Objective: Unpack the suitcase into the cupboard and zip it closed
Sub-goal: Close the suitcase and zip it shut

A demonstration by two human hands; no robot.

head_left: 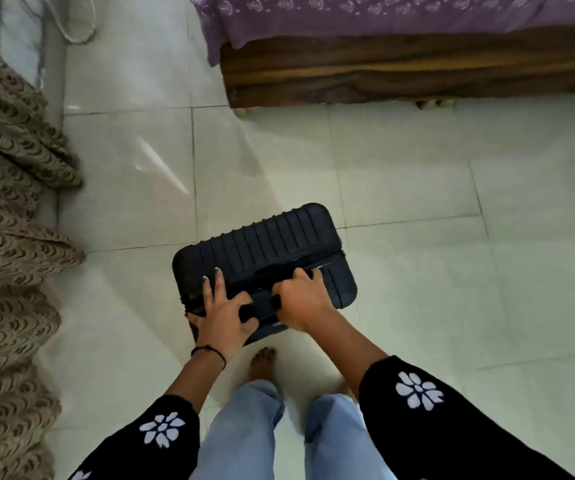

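Note:
A black ribbed hard-shell suitcase (272,244) stands on the tiled floor in front of my feet, its two halves together. My left hand (222,311) lies spread on its near left side, fingers straight, thumb toward the middle. My right hand (301,297) has its fingers curled round the suitcase's near edge by the zip seam. Whether the zip is fully done up cannot be made out. No cupboard is in view.
A wooden bed frame (400,74) with a purple patterned sheet (365,15) stands at the far right. Brown patterned curtain fabric (5,254) hangs along the left. Pale floor tiles (452,237) surround the suitcase. My bare foot (262,363) is just behind it.

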